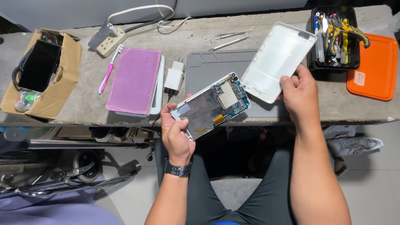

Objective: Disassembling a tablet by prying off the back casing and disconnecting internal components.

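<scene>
The left hand grips the opened tablet body by its lower-left corner, fingers curled behind and thumb pressed on the front edge. The body is a flat rectangle with a white plastic frame, a dull grey metal shield plate, a blue circuit board at the upper right and a small orange flex tab. It is held tilted in the air over the front edge of the table.

The right hand pinches the white plastic back cover at its lower-right corner, thumb on the smooth inner face, fingers behind. The cover has rounded corners and a raised rim; its lower-left edge lies just beside the tablet body's upper-right corner.

Under both parts lies a grey work mat with shallow moulded recesses. Metal tweezers lie above it. A black tool tray and an orange tray stand to the right. Left of the mat sit a white charger and a pink-covered tablet, near a pink toothbrush.
</scene>
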